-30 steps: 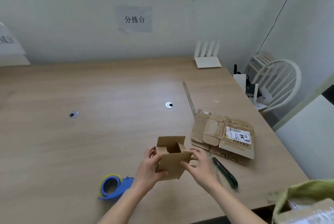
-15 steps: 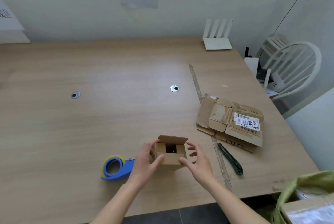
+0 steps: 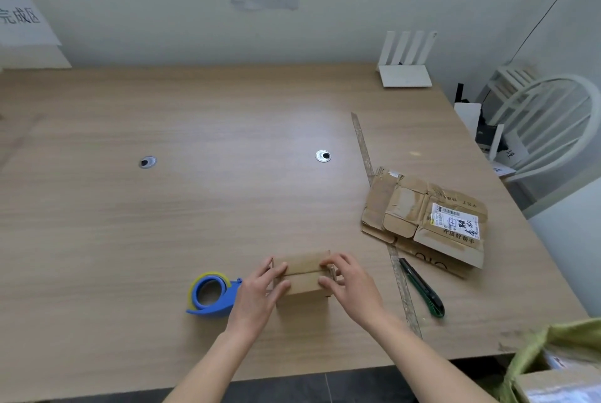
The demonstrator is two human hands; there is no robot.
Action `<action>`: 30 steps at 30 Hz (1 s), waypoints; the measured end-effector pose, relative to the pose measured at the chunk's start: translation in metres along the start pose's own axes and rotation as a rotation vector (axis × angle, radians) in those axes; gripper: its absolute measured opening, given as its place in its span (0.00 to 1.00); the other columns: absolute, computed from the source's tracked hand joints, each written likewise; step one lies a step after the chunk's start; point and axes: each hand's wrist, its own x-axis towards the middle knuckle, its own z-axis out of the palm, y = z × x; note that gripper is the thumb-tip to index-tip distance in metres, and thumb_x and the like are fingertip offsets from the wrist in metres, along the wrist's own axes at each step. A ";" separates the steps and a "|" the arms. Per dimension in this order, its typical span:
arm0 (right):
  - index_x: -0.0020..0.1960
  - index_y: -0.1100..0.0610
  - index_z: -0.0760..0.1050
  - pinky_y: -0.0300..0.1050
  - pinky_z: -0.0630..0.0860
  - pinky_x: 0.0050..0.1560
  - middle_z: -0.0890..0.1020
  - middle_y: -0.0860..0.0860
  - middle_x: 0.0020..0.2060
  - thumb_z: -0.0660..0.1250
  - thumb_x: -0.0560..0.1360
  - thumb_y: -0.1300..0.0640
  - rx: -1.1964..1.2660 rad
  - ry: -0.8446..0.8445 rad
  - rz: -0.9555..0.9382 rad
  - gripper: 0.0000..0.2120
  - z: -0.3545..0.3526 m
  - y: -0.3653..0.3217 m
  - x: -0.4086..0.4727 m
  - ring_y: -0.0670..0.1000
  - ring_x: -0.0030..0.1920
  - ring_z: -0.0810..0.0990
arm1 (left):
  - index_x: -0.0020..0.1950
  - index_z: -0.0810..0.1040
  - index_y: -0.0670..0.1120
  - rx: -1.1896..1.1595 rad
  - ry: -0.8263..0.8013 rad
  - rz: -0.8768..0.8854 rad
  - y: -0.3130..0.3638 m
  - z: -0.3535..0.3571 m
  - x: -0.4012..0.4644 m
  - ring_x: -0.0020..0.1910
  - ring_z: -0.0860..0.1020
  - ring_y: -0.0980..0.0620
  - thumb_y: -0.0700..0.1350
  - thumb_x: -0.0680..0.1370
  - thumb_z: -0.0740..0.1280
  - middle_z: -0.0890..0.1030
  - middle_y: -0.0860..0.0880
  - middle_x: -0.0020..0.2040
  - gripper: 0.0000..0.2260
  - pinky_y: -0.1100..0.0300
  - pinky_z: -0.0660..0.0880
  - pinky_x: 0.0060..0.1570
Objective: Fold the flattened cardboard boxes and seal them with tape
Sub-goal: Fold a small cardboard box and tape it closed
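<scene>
**Small box held closed, tape not yet applied**

Pale wood table (image 3: 162, 240) set against a plain wall with paper signs; a white chair (image 3: 553, 129) is seen past the right edge.

- A small cardboard box (image 3: 304, 275) is stood on the table near the front edge, its two top flaps brought together at a centre seam.
- The box is clasped from both sides: the left hand (image 3: 260, 292) is curled round the left end with the thumb laid on top, and the right hand (image 3: 349, 285) is curled round the right end, fingertips pressed onto the flaps.
- A blue tape dispenser (image 3: 211, 295) is lying just beside the left hand, untouched.
- A stack of flattened boxes (image 3: 426, 223) is left well to the right, over a long metal ruler (image 3: 383, 217); a green utility knife (image 3: 422, 288) is placed near it.

Risks, as judged:
- The flaps are likely to spring open once one hand is freed for the dispenser, since no tape is on the seam.
- A light box may be slid or tipped if tape is pulled across with only one hand steadying it.
- A crooked seam could be sealed in if the flaps are not kept level.
</scene>
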 end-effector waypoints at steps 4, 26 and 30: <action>0.63 0.46 0.79 0.45 0.78 0.55 0.70 0.42 0.70 0.68 0.80 0.45 -0.095 0.064 -0.018 0.13 0.005 -0.004 -0.005 0.47 0.63 0.77 | 0.70 0.73 0.62 0.113 -0.022 0.002 0.001 -0.004 -0.004 0.66 0.71 0.63 0.59 0.80 0.63 0.63 0.64 0.75 0.19 0.65 0.70 0.61; 0.64 0.60 0.81 0.46 0.82 0.56 0.80 0.51 0.61 0.78 0.69 0.66 -0.456 0.160 -0.401 0.23 0.036 -0.014 -0.004 0.53 0.60 0.81 | 0.78 0.64 0.58 0.642 -0.012 -0.129 -0.092 -0.040 -0.029 0.38 0.75 0.49 0.59 0.79 0.62 0.75 0.52 0.40 0.27 0.56 0.70 0.35; 0.63 0.59 0.80 0.41 0.78 0.53 0.79 0.50 0.58 0.68 0.78 0.66 -0.217 0.092 -0.327 0.14 0.026 -0.020 0.003 0.51 0.56 0.80 | 0.75 0.63 0.64 0.423 0.052 -0.167 -0.058 -0.075 -0.030 0.42 0.78 0.54 0.61 0.80 0.58 0.80 0.59 0.47 0.22 0.56 0.75 0.37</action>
